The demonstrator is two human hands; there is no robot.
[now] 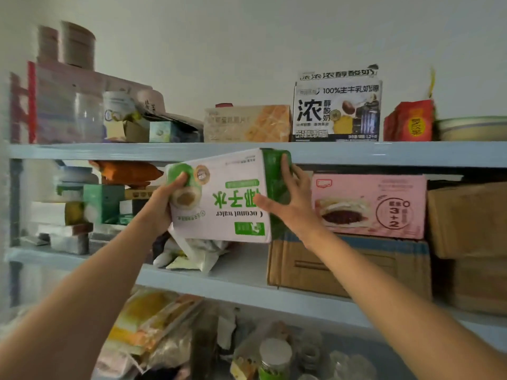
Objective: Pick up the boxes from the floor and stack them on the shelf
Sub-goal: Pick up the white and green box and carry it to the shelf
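Observation:
A white and green coconut water box is held upside down in front of the pale blue shelf, level with the middle tier. My left hand grips its left end, thumb on the front face. On the box's green right end lies my right hand, fingers spread. The box's top corner overlaps the front edge of the upper shelf board.
Upper tier holds a biscuit box, a black and white yogurt box, a red packet and jars at left. Middle tier has a pink cake box on a brown carton, more cartons right, clutter left.

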